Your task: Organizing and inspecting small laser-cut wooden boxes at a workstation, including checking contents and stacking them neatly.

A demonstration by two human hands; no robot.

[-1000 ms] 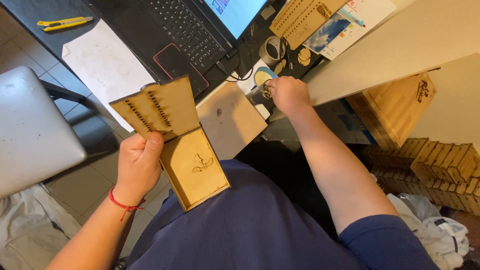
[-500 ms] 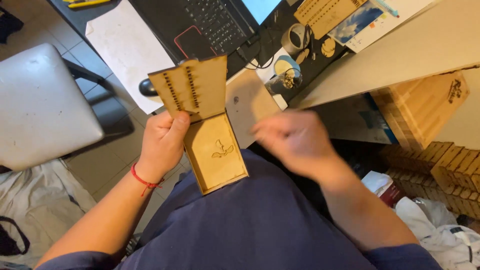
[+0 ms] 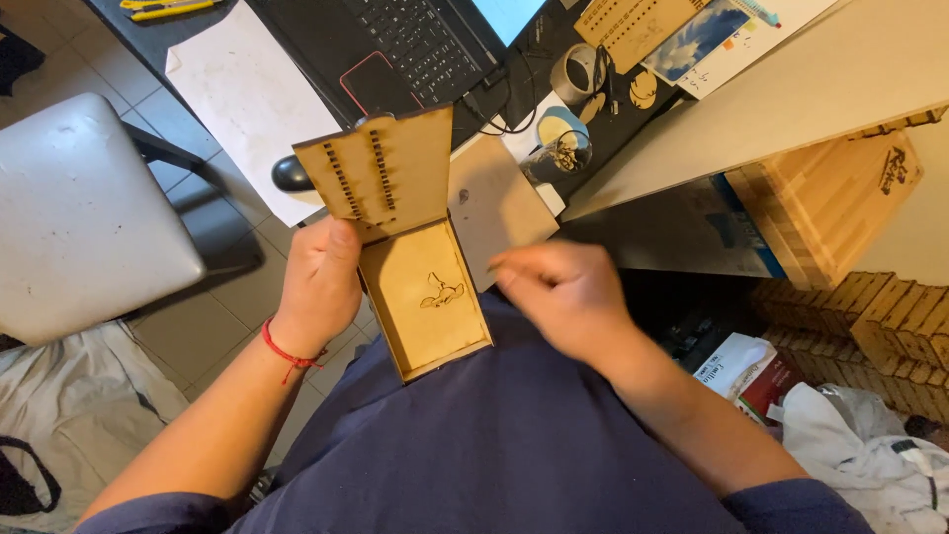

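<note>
Left hand (image 3: 318, 282) clamps open wooden box (image 3: 425, 297) by left edge, over lap, near side of desk (image 3: 326, 40). I note right hand (image 3: 563, 292) back from far desk since a second ago, now just right of box; blurred, grip unreadable.

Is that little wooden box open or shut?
Open: the wooden box, held by the left hand, has its slotted lid swung up, showing the engraved inside.

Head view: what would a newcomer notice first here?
A flat wooden box with its slotted lid open sits mid-frame, held at its left edge by the left hand. The right hand, blurred, hovers just right of it. Behind lies a black laptop on the desk.
</note>
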